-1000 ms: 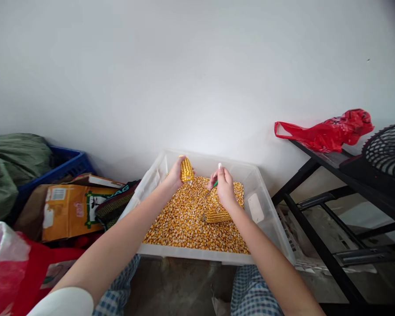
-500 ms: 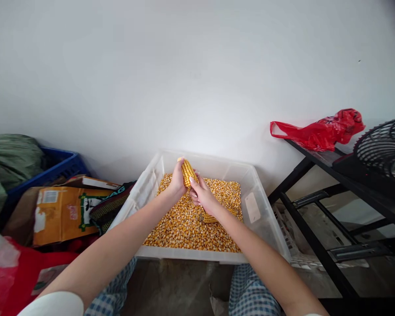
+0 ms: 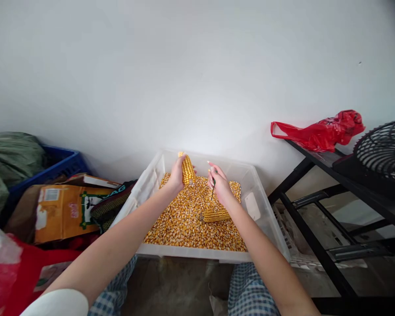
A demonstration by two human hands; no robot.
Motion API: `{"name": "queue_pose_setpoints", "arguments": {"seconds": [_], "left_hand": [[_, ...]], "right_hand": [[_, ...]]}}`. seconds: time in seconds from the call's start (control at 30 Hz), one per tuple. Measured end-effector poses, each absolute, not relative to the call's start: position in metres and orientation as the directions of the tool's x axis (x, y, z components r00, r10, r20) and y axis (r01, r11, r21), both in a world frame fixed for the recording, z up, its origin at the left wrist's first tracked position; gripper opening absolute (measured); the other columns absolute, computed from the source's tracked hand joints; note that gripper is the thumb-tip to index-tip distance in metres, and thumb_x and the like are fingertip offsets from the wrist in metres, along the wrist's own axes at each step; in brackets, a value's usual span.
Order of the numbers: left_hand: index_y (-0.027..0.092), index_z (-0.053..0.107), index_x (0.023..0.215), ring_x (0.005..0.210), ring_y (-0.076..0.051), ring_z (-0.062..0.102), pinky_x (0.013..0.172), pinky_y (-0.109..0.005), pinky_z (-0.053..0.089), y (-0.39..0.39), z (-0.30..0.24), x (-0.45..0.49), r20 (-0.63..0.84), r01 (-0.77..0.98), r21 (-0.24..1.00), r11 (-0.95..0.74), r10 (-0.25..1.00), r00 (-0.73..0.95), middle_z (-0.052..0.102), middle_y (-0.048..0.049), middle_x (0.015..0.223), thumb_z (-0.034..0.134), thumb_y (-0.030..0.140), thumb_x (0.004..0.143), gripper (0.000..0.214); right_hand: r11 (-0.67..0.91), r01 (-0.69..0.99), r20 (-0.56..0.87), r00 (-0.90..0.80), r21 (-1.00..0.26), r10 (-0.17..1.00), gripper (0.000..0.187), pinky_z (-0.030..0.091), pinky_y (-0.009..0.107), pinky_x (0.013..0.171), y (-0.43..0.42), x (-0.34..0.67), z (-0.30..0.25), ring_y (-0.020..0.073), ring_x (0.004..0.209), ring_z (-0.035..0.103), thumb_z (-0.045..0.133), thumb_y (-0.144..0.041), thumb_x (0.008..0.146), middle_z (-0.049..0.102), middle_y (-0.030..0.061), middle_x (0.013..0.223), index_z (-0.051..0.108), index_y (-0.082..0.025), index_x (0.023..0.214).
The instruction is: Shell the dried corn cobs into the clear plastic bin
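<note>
Left hand (image 3: pixel 177 176) holds cob (image 3: pixel 187 169), right hand (image 3: pixel 221 188) tool (image 3: pixel 213 190), inside bin (image 3: pixel 262 210).

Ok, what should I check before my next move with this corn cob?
1. Yellow dried corn cob gripped upright in left hand: ok.
2. Thin green-handled tool held in right hand: ok.
3. Cob over the clear plastic bin of loose yellow kernels: ok.
4. Tool touching the held cob: not ok, they are apart.
5. Second corn cob lying on the kernels inside the bin: ok.
6. Shape of the tool's tip: cannot tell.
</note>
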State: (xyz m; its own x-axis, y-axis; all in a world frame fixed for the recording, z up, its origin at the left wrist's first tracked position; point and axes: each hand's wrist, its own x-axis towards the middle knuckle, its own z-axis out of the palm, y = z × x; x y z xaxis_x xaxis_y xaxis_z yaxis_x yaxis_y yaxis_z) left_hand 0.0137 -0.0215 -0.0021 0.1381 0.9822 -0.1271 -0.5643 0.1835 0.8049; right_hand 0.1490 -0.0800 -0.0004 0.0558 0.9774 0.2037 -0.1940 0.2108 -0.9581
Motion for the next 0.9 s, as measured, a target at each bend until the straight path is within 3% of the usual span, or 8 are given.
{"name": "queue_pose_setpoints", "arguments": {"seconds": [0.2, 0.33, 0.43, 0.67, 0.9], "left_hand": [[0.021, 0.045, 0.094, 0.05, -0.013, 0.059, 0.045, -0.023, 0.046, -0.028, 0.0, 0.02, -0.011, -0.48, 0.874, 0.081, 0.989, 0.146, 0.057, 0.0011, 0.064, 0.062, 0.052, 0.068, 0.045], [0.021, 0.047, 0.093, 0.051, -0.014, 0.058, 0.045, -0.024, 0.048, -0.031, 0.001, 0.023, 0.025, -0.414, 0.909, 0.044, 0.987, 0.159, 0.055, 0.0012, 0.065, 0.062, 0.05, 0.069, 0.041], [0.02, 0.049, 0.092, 0.055, -0.014, 0.059, 0.048, -0.026, 0.049, -0.033, 0.0, 0.025, 0.055, -0.386, 0.922, 0.016, 0.984, 0.171, 0.055, 0.0003, 0.067, 0.063, 0.048, 0.07, 0.039], [0.019, 0.05, 0.091, 0.062, -0.016, 0.06, 0.051, -0.026, 0.051, -0.031, -0.003, 0.024, 0.066, -0.406, 0.914, 0.004, 0.985, 0.157, 0.055, -0.0008, 0.07, 0.062, 0.047, 0.07, 0.037], [0.019, 0.05, 0.09, 0.063, -0.015, 0.061, 0.052, -0.025, 0.051, -0.029, -0.002, 0.022, 0.061, -0.44, 0.898, -0.001, 0.99, 0.124, 0.055, -0.0003, 0.07, 0.063, 0.046, 0.07, 0.037]], "right_hand": [[0.299, -0.022, 0.296, 0.099, -0.954, 0.95, 0.034, 0.034, 0.019, 0.045, -0.083, 0.156, 0.006, 0.0085, 0.047, 0.043, 0.037, -0.051, 0.086, 0.046, -0.0054, 0.054, 0.049, -0.021, 0.097], [0.385, -0.021, 0.378, 0.156, -0.923, 0.913, 0.032, 0.032, 0.019, 0.041, -0.088, 0.152, 0.01, 0.0077, 0.046, 0.043, 0.036, -0.05, 0.087, 0.052, -0.0038, 0.063, 0.046, -0.024, 0.105], [0.453, 0.02, 0.449, 0.18, -0.891, 0.876, 0.032, 0.039, 0.02, 0.046, -0.091, 0.148, 0.013, 0.0085, 0.052, 0.05, 0.037, -0.048, 0.088, 0.058, -0.0006, 0.074, 0.044, -0.025, 0.11], [0.512, 0.145, 0.531, 0.174, -0.847, 0.829, 0.03, 0.045, 0.023, 0.055, -0.097, 0.146, 0.012, 0.0085, 0.055, 0.051, 0.039, -0.043, 0.088, 0.057, -0.0005, 0.073, 0.05, -0.024, 0.109], [0.503, 0.151, 0.523, 0.149, -0.851, 0.839, 0.03, 0.046, 0.023, 0.056, -0.098, 0.145, 0.013, 0.0087, 0.054, 0.052, 0.039, -0.042, 0.089, 0.059, 0.0003, 0.075, 0.052, -0.024, 0.108]]}}
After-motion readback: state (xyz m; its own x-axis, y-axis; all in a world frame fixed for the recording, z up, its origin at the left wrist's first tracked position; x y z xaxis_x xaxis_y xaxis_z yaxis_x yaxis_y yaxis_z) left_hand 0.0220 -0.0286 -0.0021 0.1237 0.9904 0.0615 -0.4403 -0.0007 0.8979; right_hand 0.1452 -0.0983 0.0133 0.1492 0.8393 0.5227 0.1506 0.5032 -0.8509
